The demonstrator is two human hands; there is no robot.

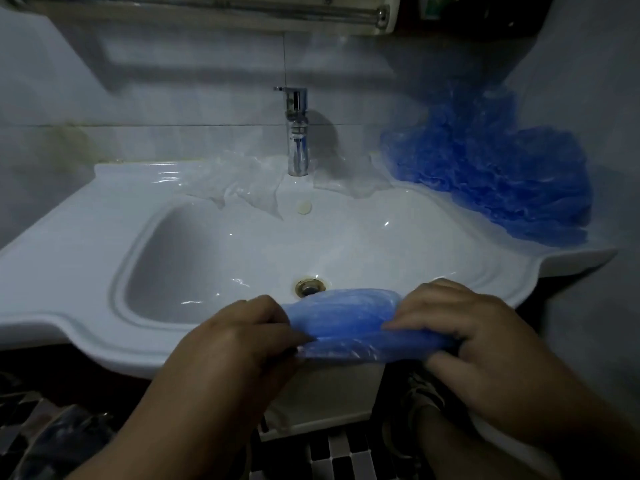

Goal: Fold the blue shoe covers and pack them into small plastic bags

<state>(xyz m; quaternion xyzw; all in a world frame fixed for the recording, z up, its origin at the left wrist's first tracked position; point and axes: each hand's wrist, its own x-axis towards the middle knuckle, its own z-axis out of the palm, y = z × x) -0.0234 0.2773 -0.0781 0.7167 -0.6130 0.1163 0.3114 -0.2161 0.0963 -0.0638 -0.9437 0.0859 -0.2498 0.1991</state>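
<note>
A blue shoe cover (343,320) is stretched flat between my two hands over the front rim of the white sink (86,258). My left hand (242,337) pinches its left end with thumb and fingers. Its right end is gripped by my right hand (464,334), fingers curled over the top and thumb underneath. A heap of loose blue shoe covers (491,171) lies on the sink's back right corner against the wall. Several clear small plastic bags (242,185) lie crumpled on the ledge around the tap.
A chrome tap (297,133) stands at the back centre of the basin, with the drain (309,287) just beyond my hands. Tiled walls close in behind and at both sides. A black-and-white tiled floor (346,452) and something dark in plastic (59,441) show below.
</note>
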